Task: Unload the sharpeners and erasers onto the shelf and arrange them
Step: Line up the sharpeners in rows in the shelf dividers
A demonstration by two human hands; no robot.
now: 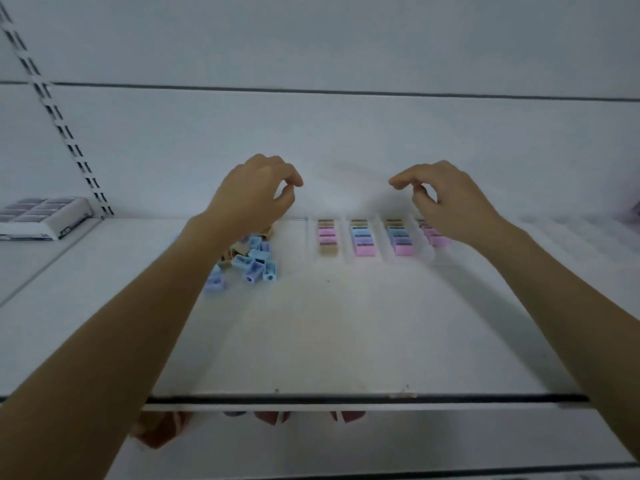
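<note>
Hovering above the back of the shelf [346,323], the left hand [254,192] and right hand [446,199] each curl thumb to forefinger, though whether either pinches anything I cannot tell. Sorting looks to be the step in hand: 4 neat rows of sharpeners [363,239] sit under the right hand, while a loose pile of sharpeners [251,259] lies below the left wrist. Next, I judge, a piece must be picked from the pile and set squarely into a row.
</note>
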